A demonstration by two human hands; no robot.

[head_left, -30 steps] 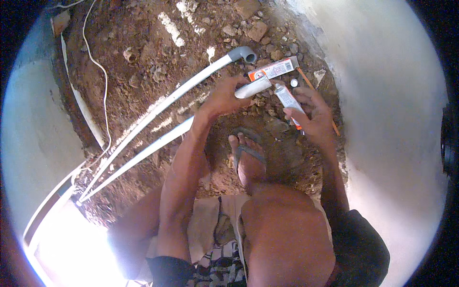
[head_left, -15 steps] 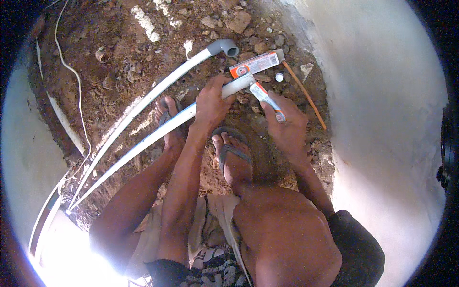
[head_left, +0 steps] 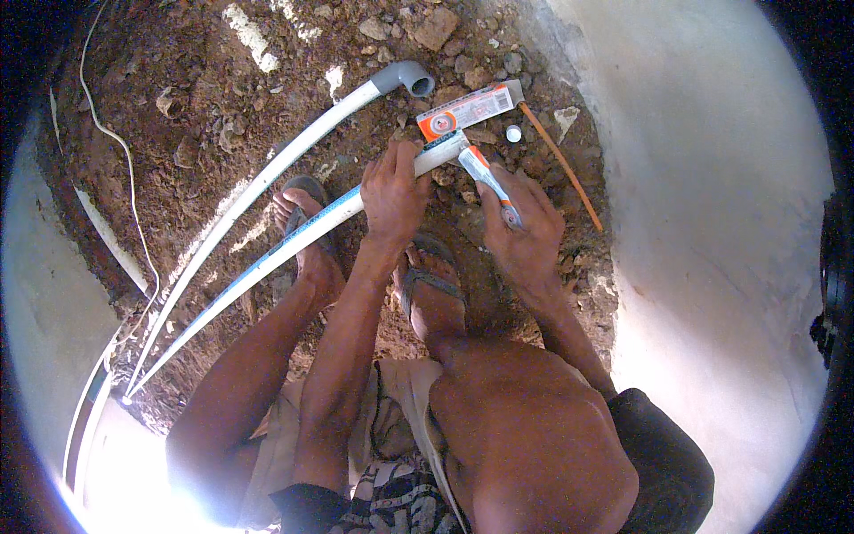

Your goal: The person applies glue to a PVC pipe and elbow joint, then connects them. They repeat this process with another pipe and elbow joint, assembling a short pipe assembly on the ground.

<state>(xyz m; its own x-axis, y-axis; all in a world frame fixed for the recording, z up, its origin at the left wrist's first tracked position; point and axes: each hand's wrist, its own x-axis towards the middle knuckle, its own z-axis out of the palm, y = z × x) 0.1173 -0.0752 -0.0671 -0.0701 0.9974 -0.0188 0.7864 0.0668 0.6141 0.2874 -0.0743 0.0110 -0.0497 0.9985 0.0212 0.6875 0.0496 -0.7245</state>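
Observation:
My left hand [head_left: 393, 191] grips a long white plastic pipe [head_left: 267, 258] near its free end, holding it above the dirt. My right hand [head_left: 525, 233] holds a small glue tube [head_left: 487, 182] with an orange neck, its nozzle touching the pipe's end. A second white pipe [head_left: 267, 173] lies parallel behind, ending in a grey elbow fitting [head_left: 407, 78]. The glue's orange and white box [head_left: 467, 110] lies on the soil just past the pipe end, and a small white cap [head_left: 513, 133] sits beside it.
My sandalled feet [head_left: 431, 289] stand on reddish stony soil [head_left: 205, 107]. A thin brown stick [head_left: 560, 165] lies by the pale wall [head_left: 712, 222] on the right. A white cable [head_left: 116, 142] curves over the dirt at left. A concrete edge [head_left: 53, 338] runs along the left.
The view has shifted so the pipes sit lower and nearer. My left foot now shows under the held pipe. The glue tube's nozzle has come onto the pipe end.

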